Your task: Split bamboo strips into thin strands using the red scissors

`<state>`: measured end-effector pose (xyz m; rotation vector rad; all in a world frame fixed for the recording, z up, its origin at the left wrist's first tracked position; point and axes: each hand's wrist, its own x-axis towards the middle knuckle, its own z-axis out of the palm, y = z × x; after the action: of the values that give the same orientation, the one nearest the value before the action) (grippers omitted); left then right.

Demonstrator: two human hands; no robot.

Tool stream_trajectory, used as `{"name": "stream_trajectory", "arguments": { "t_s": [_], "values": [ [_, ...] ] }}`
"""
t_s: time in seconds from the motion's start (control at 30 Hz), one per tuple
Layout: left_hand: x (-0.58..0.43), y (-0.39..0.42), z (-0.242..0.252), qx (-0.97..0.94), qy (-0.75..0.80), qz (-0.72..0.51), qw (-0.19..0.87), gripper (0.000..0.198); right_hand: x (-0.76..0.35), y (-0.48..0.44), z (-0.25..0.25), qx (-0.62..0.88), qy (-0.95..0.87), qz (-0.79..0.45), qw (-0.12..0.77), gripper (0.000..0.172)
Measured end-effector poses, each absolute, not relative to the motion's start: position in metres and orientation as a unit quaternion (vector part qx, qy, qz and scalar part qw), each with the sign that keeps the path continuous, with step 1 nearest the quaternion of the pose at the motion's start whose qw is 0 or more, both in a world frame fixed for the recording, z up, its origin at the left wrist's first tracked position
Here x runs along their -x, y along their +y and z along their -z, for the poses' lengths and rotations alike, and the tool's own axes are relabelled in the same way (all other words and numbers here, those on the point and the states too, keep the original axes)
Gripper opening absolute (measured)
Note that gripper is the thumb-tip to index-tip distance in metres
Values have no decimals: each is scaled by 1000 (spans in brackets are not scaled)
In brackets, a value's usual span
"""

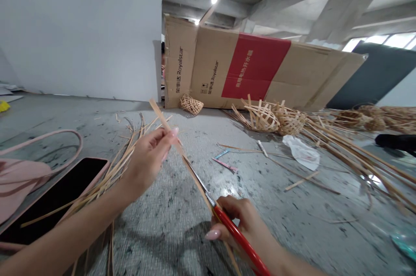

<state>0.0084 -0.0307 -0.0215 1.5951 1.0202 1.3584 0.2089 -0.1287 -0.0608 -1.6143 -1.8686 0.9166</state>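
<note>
My left hand (147, 159) pinches a thin flat bamboo strip (180, 149) near its upper end, which sticks up past the fingertips. The strip slants down to the right across the middle of the view. In my right hand (242, 222) is a pair of red-handled scissors (232, 228), its metal blades pointing up and left along the strip. The blade tips lie against the strip a little below my left fingers. Whether the blades are parted cannot be made out. The strip's lower part runs on beneath my right hand.
Loose strips (125, 159) and a pink-edged phone (81, 180) lie left, beside a pink bag (19, 180). A small woven basket (191, 105) stands by the cardboard box (211, 63). Part-woven baskets (263, 115), long strips (351, 154) and a crumpled tissue (302, 152) are right.
</note>
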Motion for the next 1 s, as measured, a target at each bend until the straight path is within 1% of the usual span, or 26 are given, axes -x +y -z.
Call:
{"name": "stream_trajectory", "arguments": {
  "t_s": [0.17,0.3,0.37,0.43,0.47,0.53,0.6,0.63,0.73,0.83,0.9,1.0],
  "values": [
    [5,-23,12,-632,399,-537,391,40,-217,-135,58,588,-688,-360,226,69],
    [11,-20,11,-648,372,-530,402,36,-231,-142,57,570,-702,-388,179,68],
    [13,-18,12,-658,359,-520,411,37,-240,-147,55,571,-716,-371,155,65],
    [15,-16,12,-670,349,-510,412,42,-251,-150,53,582,-731,-326,141,62],
    [16,-16,11,-675,345,-507,410,40,-256,-152,52,589,-738,-299,137,59],
    [18,-17,9,-684,337,-506,402,30,-266,-152,48,600,-748,-252,131,57],
    [19,-20,7,-693,328,-502,400,19,-274,-152,45,605,-751,-230,129,60],
    [20,-21,6,-697,324,-498,401,18,-276,-152,43,605,-752,-225,131,63],
    [20,-24,3,-698,327,-496,400,22,-275,-153,38,599,-756,-222,142,72],
    [18,-26,2,-689,346,-504,390,21,-265,-158,33,592,-759,-224,150,76],
    [15,-27,2,-686,355,-502,389,26,-258,-160,30,590,-759,-230,151,74],
    [12,-30,1,-684,364,-489,400,42,-248,-158,26,586,-756,-246,154,67]
  ]
}}
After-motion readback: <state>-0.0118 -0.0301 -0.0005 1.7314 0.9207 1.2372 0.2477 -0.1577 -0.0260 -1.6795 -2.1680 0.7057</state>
